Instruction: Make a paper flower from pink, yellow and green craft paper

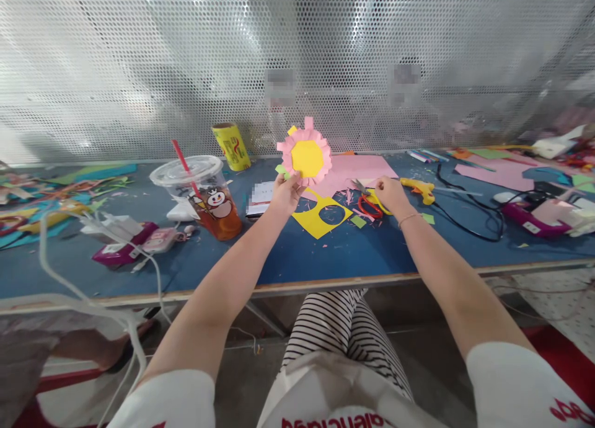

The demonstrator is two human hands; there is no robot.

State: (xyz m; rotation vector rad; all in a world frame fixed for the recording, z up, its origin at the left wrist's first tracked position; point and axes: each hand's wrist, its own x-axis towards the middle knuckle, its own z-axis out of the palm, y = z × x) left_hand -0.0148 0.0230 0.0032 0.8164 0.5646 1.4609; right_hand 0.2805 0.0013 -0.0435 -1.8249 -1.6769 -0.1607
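Observation:
My left hand (287, 194) is closed on a paper flower (307, 157), held upright above the table. The flower has a yellow centre, a frilled pink rim and small pink and yellow tabs sticking out. Curled fingers of my right hand (389, 193) hover by the pink paper sheet (362, 167); whatever they pinch, if anything, is hidden. Just left of that hand lie scissors with red handles (370, 207), with a yellow piece beside them. A yellow sheet with a round hole (312, 222) lies below the flower. Right of my right hand rests a yellow glue gun (421, 191).
A lidded drink cup (223, 220) with a red straw stands left of my left arm, and a yellow tape roll (231, 146) behind it. Purple power strips (124, 245) and cables lie at both sides. Paper scraps litter the blue table (288, 263). Perforated metal (186, 68) borders the back.

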